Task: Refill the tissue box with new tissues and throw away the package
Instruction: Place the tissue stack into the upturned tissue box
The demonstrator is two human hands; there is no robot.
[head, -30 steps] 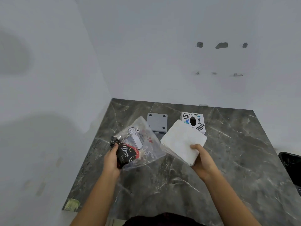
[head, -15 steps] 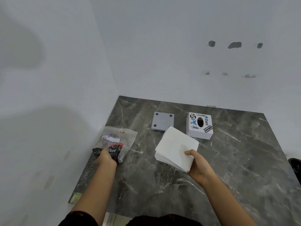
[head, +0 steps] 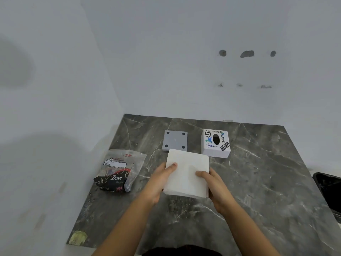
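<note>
behind tissue stack (head: 187,174), grey plate's (head: 175,140) edge

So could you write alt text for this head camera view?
Two bare hands, left hand and right hand, hold a square white tissue stack above a dark grey marble table. An empty clear plastic package lies left; a white stickered tissue box and grey square lid sit behind.

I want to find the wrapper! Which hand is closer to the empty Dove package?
Left. The left hand grips the tissue stack's left edge, just right of the Dove package. The right hand grips the far edge.
</note>
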